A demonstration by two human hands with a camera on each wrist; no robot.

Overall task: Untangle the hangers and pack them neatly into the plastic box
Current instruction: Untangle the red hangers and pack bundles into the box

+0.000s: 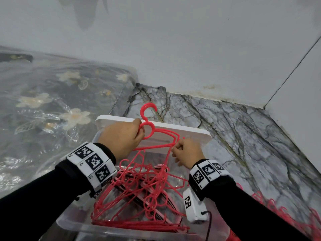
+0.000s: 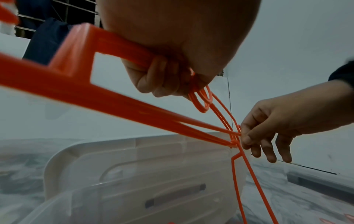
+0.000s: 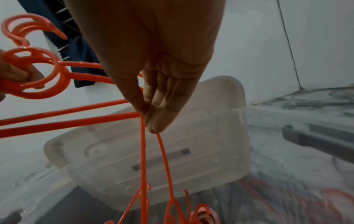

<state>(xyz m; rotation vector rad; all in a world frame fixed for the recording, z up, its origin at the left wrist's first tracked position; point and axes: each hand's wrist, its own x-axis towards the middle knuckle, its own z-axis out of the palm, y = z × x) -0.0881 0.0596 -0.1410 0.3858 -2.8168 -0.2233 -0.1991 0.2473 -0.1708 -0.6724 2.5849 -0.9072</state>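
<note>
1. The plastic box (image 1: 73, 223) stands on the marble-patterned floor (image 1: 243, 136), just below both hands. Its white lid (image 1: 191, 132) leans upright at the far side.
2. A tangle of red hangers (image 1: 139, 192) fills the box, hooks and shoulders interlocked at many angles. More red hangers (image 1: 278, 209) lie on the floor to the right, beside the box.
3. The held hangers (image 1: 159, 136), at least two together, hang above the tangle with their long axis running left to right between the hands and their hooks pointing up and away.
4. The left hand (image 1: 121, 138) grips them at the neck rings, fingers curled through the loops.
5. The right hand (image 1: 187, 152) pinches the right shoulder corner between thumb and forefinger, the other fingers loose. It is the nearer hand to the snag.
6. From that corner, thin red bars (image 3: 153, 159) drop straight down into the tangle. These likely stand in the way: a lift would probably drag the pile up unless the corner is worked free first.
</note>
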